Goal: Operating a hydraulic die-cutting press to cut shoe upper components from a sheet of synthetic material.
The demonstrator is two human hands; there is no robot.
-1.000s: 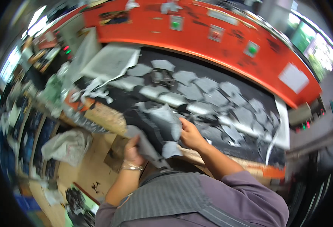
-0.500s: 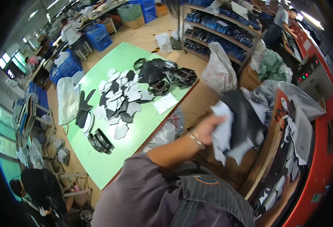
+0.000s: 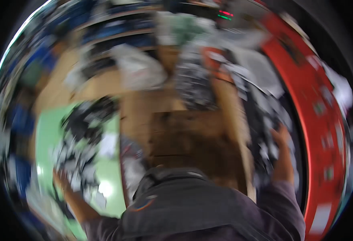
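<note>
The whole view is smeared by motion. At the left, my left hand (image 3: 61, 179) is at the near left side of a pile of black and white cut sheet pieces (image 3: 89, 172) on the green table (image 3: 48, 124). Its fingers are too blurred to tell whether it holds anything. On the other side, my right hand (image 3: 281, 136) is over the machine's dark bed, among black and white sheet scraps (image 3: 263, 149). Its grip does not show clearly either. Black shaped parts (image 3: 89, 118) are heaped at the table's far end.
A wooden rail (image 3: 233, 116) edges the machine bed, with a red machine body (image 3: 301, 108) beyond it. A brown board (image 3: 192, 140) lies between table and machine. Ahead are a white sack (image 3: 138, 68), clear plastic bags (image 3: 194, 78) and a loaded shelf rack (image 3: 120, 30).
My view has swung right toward the machine. The left hand, which held a stack of black and white sheets between table and machine, is now over the table; that stack no longer shows there.
</note>
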